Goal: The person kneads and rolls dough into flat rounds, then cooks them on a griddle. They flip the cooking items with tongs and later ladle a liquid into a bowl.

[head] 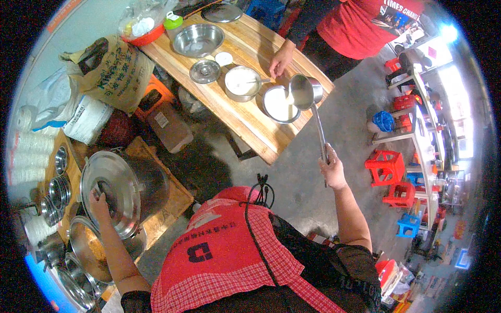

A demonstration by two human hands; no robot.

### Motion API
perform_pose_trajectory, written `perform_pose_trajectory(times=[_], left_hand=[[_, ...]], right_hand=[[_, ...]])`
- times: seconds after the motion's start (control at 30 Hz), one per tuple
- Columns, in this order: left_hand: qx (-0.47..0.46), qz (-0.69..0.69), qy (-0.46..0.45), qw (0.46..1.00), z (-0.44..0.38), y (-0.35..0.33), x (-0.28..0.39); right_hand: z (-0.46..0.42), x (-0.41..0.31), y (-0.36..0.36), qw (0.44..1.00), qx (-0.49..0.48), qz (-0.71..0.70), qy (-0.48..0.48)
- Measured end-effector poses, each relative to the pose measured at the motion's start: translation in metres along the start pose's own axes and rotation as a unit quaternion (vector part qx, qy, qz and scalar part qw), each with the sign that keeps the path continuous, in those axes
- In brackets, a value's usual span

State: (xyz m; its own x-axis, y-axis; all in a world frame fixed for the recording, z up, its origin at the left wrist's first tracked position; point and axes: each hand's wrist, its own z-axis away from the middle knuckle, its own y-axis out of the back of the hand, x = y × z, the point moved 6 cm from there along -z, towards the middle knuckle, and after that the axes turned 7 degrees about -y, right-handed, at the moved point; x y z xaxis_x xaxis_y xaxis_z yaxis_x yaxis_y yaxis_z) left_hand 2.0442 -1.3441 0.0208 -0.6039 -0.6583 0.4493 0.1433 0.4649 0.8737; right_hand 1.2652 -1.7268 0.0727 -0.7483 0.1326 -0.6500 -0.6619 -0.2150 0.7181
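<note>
My right hand [332, 167] grips the long handle of a deep metal ladle [307, 94]. The ladle is tipped over the rim of a round metal bowl [298, 117], and pale, milky liquid runs from it into that bowl. White liquid covers most of the bowl's inside. On the left, my left hand [100, 205] holds the dark handle of a large metal pot lid [123, 184]. The lid stands tilted against or over a tall metal pot [152, 180]; whether it touches the rim cannot be told. Below it sits an open pot [76, 231] with orange-brown contents.
A co-worker's hand [282, 58] rests over the wooden table [238, 121]. Nearby are a metal pot with white contents [242, 80], a small lid [205, 71] and a steel basin [199, 39]. Stacked metal bowls [58, 191] stand left; red stools [384, 167] stand right.
</note>
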Motion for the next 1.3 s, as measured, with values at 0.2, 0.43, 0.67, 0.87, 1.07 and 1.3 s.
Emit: perform_pose_trajectory(times=[0.2, 0.43, 0.67, 0.87, 1.07, 1.3], left_hand=[[-0.006, 0.046, 0.038, 0.998, -0.001, -0.007, -0.011], [-0.018, 0.016, 0.053, 0.998, 0.002, 0.002, 0.021], [-0.029, 0.022, 0.032, 0.999, 0.005, 0.000, 0.007], [-0.009, 0.040, 0.041, 0.998, 0.011, 0.012, 0.027], [-0.008, 0.014, 0.014, 1.000, 0.012, 0.017, 0.042], [-0.081, 0.142, 0.009, 0.987, 0.013, 0.012, 0.040]], right_hand=[[0.008, -0.019, 0.001, 0.991, 0.048, 0.078, 0.093], [0.014, -0.021, 0.002, 0.997, 0.037, 0.067, 0.028], [0.032, -0.046, -0.017, 0.857, -0.121, -0.497, -0.065], [-0.015, -0.171, -0.073, 0.755, -0.290, -0.588, -0.023], [-0.140, -0.306, -0.216, 0.732, -0.396, -0.553, -0.032], [-0.222, -0.342, -0.347, 0.725, -0.369, -0.574, -0.096]])
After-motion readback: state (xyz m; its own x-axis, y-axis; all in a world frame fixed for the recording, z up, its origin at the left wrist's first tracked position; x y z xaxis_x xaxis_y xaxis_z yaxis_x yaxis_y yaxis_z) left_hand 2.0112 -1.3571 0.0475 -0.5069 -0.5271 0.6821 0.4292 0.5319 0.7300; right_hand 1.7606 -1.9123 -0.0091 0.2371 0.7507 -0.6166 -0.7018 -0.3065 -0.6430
